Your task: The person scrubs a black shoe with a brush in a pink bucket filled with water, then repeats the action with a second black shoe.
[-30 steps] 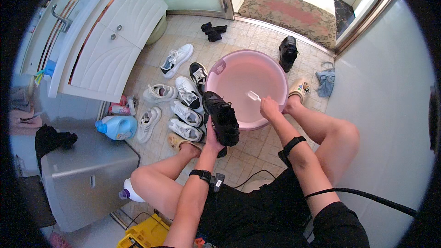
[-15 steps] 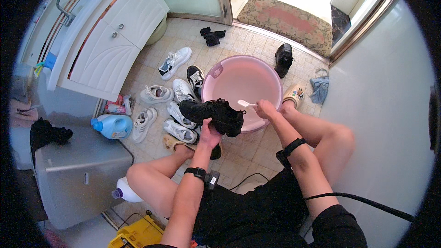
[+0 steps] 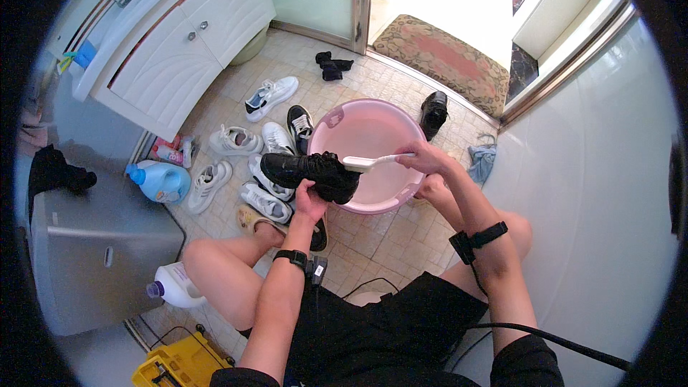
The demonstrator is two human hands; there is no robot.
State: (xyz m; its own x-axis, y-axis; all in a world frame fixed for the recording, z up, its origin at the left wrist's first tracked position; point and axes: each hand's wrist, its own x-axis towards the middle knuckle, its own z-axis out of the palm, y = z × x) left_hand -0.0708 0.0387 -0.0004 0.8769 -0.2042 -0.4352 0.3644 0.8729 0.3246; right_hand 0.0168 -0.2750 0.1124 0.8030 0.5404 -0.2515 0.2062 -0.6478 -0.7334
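Observation:
A black lace-up shoe (image 3: 294, 170) lies across the near left rim of a pink basin (image 3: 408, 123), held up in the air by my left hand (image 3: 310, 202), whose fingers are wrapped under it. My right hand (image 3: 424, 157) grips the handle of a white brush (image 3: 364, 163). The brush head is at the right side of the shoe, close to its laces; whether it touches cannot be made out. Cloudy, pale liquid shows inside the basin.
Several white sneakers (image 3: 209, 185) and a black-and-white sneaker (image 3: 299, 126) stand left of the basin. Another black shoe (image 3: 433, 114) is beyond it. A blue detergent bottle (image 3: 159, 180), a white bottle (image 3: 176, 285), a yellow case (image 3: 179, 364) and black socks (image 3: 332, 66) lie around.
The brush has come from over the basin to the shoe's side, and its handle now shows more. The whole view has shifted slightly.

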